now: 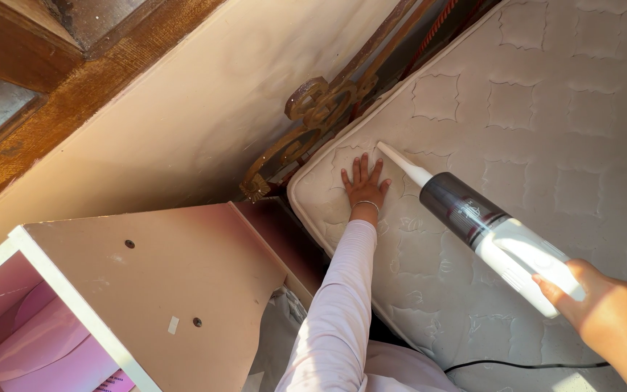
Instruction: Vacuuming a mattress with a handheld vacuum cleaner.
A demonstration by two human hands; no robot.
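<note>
Pressing flat on the mattress [546, 145], the left hand [363, 186] is lying open with its fingers spread, near the rounded corner of the mattress. It is holding nothing. A thin bracelet is sitting on its wrist, and a long pale pink sleeve [339, 305] is covering the arm down to the lower edge of the picture.

The right hand [589, 294] is closing around the white rear end of a handheld vacuum cleaner [488, 225], gripping it from the lower right. The vacuum cleaner is pointing up and to the left: its white body is passing into a dark, see-through middle part, and then into a thin white nozzle [404, 163]. The tip of the nozzle is touching the mattress just beside the fingertips of the left hand, a little to their right. A black cable [524, 365] is lying across the mattress below the right hand.

The mattress is white and quilted, with square stitched patterns, and sunlight is falling on a part of it. Beyond its corner a brown metal bed frame with curled ornaments [313, 109] is standing against a beige wall [197, 116]. Left of the arm, a pink cabinet [161, 283] is standing close to the mattress, with a pink round thing on its open shelf.
</note>
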